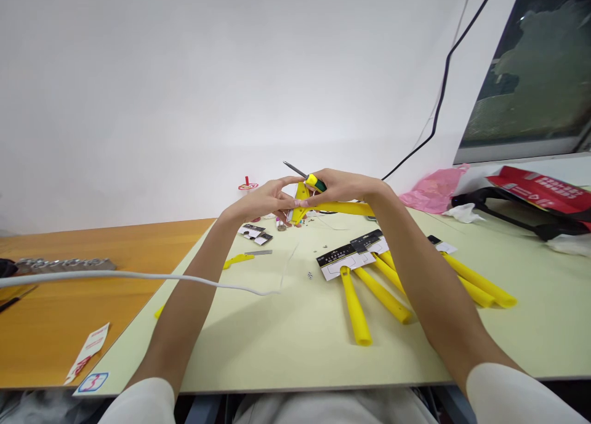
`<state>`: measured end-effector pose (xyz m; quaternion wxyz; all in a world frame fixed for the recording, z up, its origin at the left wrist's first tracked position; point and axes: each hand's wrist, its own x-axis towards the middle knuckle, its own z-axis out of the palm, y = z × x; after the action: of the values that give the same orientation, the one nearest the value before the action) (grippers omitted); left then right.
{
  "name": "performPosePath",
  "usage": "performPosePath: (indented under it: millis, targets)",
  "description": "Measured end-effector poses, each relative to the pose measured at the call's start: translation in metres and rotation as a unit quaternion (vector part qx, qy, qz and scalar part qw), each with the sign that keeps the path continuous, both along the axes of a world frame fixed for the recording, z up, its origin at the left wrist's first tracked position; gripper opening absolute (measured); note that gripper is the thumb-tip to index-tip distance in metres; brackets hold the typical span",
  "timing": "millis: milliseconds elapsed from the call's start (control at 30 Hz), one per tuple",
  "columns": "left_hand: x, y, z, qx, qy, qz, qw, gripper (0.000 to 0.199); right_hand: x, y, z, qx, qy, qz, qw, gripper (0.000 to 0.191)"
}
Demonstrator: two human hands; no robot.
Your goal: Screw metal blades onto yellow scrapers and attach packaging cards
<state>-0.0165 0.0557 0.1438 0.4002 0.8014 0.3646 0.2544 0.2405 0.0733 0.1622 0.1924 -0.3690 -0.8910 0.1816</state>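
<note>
My left hand [268, 200] is closed on the head of a yellow scraper [341, 207], its fingers pinching near the pale blade edge. The scraper's handle runs right, beneath my right wrist. My right hand [340, 184] also touches the scraper head with its fingertips, and it grips a screwdriver [316, 183] with a yellow and green handle, its metal tip pointing up and left. Both hands are raised above the far part of the table. Below them are several small metal screws or nuts [310, 276], too small to tell apart.
Several yellow handles [355, 307] with black and white cards [339, 261] lie at right. A yellow piece with a metal blade [240, 260] and more cards [255, 233] lie left. A white cable [138, 276] crosses my left forearm. Red-black packaging [545, 193] stands at far right.
</note>
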Motion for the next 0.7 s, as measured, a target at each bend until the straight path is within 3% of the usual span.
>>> performPosePath:
  millis: [167,333,700]
  targets:
    - [0.004,-0.007,0.004,0.05,0.004,0.058,0.997,0.087,0.001,0.0,0.001,0.009,0.033,0.012,0.999,0.048]
    - [0.008,-0.012,0.006,0.129,-0.052,0.097,0.986,0.066,0.003,0.005,-0.001,0.004,0.109,0.04,0.993,0.044]
    - [-0.001,-0.008,0.01,0.184,-0.061,0.1,0.976,0.067,-0.005,0.006,-0.004,-0.039,0.221,0.049,0.973,0.05]
